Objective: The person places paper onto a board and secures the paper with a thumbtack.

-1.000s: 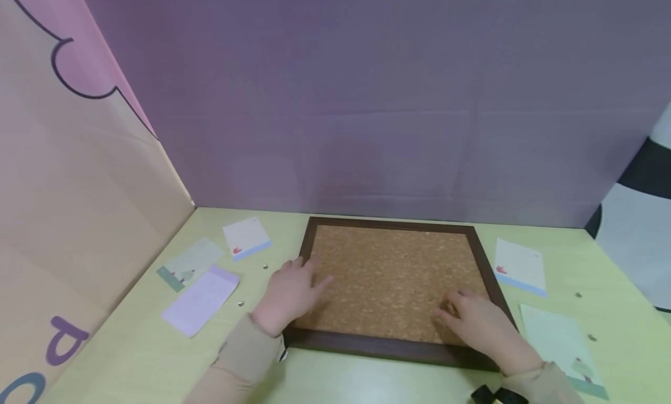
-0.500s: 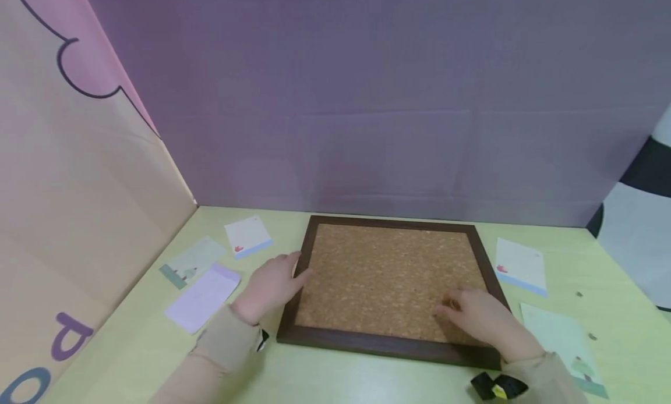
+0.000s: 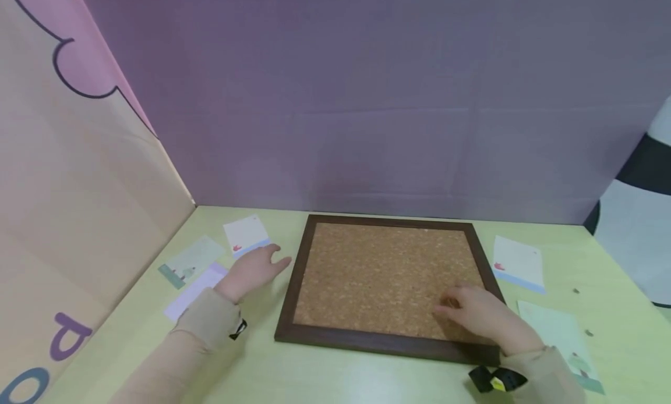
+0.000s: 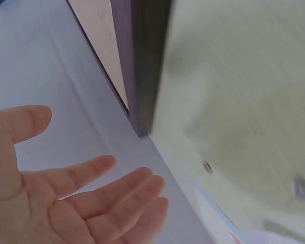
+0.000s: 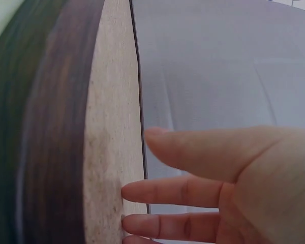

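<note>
A cork board in a dark brown frame lies flat on the table. To its left, my left hand hovers with relaxed fingers and holds nothing. Below it the left wrist view shows two small shiny studs, which the hand hides in the head view. My right hand is over the board's right part, fingers loosely bent and nothing in them. In the right wrist view its fingertips are at the cork; whether they touch it I cannot tell. A white card lies just beyond the left hand.
A green-edged card and a purple sheet, partly covered by the left arm, lie at left. On the right are a white card, a pale green sheet and two small studs. A purple-grey backdrop stands behind the table.
My left hand has moved left off the board's left edge, out over the table between the board and the cards. My right hand has stayed at the board's right part.
</note>
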Demonstrator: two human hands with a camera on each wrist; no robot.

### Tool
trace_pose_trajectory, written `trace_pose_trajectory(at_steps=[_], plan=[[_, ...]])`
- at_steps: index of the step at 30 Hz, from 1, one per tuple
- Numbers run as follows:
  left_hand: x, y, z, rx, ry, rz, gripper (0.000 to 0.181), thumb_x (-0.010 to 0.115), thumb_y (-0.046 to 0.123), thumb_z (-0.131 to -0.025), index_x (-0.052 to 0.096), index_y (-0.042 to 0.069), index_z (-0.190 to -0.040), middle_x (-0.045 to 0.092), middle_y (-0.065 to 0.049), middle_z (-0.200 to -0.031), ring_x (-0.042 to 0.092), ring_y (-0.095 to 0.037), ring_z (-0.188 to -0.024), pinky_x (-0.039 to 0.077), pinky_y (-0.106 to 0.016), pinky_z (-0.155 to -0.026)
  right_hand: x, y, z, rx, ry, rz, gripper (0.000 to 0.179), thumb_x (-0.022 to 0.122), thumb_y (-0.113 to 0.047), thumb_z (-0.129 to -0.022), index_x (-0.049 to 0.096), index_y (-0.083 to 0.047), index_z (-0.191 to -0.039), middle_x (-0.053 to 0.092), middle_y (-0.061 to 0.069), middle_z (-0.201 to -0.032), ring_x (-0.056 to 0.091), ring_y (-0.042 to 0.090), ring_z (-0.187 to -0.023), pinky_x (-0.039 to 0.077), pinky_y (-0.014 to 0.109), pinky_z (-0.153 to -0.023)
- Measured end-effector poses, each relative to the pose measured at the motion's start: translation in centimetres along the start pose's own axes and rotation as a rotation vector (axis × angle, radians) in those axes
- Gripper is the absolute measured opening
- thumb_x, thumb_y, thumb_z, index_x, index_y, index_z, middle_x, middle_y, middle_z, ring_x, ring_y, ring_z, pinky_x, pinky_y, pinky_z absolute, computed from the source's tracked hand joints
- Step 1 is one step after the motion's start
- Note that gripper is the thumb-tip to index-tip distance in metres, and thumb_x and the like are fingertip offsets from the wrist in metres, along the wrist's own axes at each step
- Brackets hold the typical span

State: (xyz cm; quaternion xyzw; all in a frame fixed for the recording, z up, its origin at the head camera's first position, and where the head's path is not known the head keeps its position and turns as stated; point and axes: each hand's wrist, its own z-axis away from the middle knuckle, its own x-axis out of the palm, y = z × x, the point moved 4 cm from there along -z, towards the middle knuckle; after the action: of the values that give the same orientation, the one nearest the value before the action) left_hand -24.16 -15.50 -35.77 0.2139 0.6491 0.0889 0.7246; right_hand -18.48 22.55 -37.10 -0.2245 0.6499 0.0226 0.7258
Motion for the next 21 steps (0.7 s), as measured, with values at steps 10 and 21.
trace_pose_trajectory(at_steps=[10, 21], plan=[[-1.5, -5.2, -2.5, -0.134, -0.026, 0.125, 0.063, 0.044, 0.032, -0.096, 0.032, -0.016, -0.135, 0.039, -0.035, -0.138, 0.039, -0.049, -0.126, 0.032, -0.055, -0.107, 0.1, -0.2, 0.3, -0.042, 0.041, 0.044, 0.023, 0.068, -0.034, -0.084, 0.067, -0.013, -0.091, 0.057, -0.002, -0.084, 0.052, 0.014, -0.075, 0.047, 0.035, -0.066], [-2.6, -9.5, -4.4, -0.351, -0.040, 0.131, 0.069, 0.043, 0.035, -0.096, 0.025, -0.017, -0.138, 0.029, -0.037, -0.141, 0.031, -0.052, -0.130, 0.026, -0.057, -0.109, 0.0, -0.3, 0.4, -0.033, 0.047, 0.031, 0.023, 0.068, -0.033, -0.084, 0.066, -0.012, -0.092, 0.059, -0.001, -0.086, 0.054, 0.013, -0.075, 0.048, 0.035, -0.066]])
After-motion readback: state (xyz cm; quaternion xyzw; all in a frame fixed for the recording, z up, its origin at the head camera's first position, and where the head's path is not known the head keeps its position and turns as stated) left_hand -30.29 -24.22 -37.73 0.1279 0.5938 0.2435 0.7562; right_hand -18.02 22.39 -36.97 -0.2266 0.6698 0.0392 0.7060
